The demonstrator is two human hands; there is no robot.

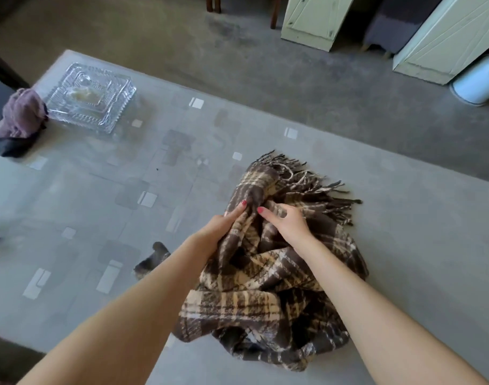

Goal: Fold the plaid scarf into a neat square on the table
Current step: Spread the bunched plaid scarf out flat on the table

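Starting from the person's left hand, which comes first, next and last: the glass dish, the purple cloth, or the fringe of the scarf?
From the left hand, in the head view:
1. Scarf fringe, just beyond it to the right.
2. Glass dish, far off at the table's left corner.
3. Purple cloth, left of the dish, at the table edge.

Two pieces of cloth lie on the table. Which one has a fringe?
The plaid scarf, the brown and cream heap gripped by both hands, has a tasselled fringe along its far edge. The purple cloth beside the glass dish shows none.
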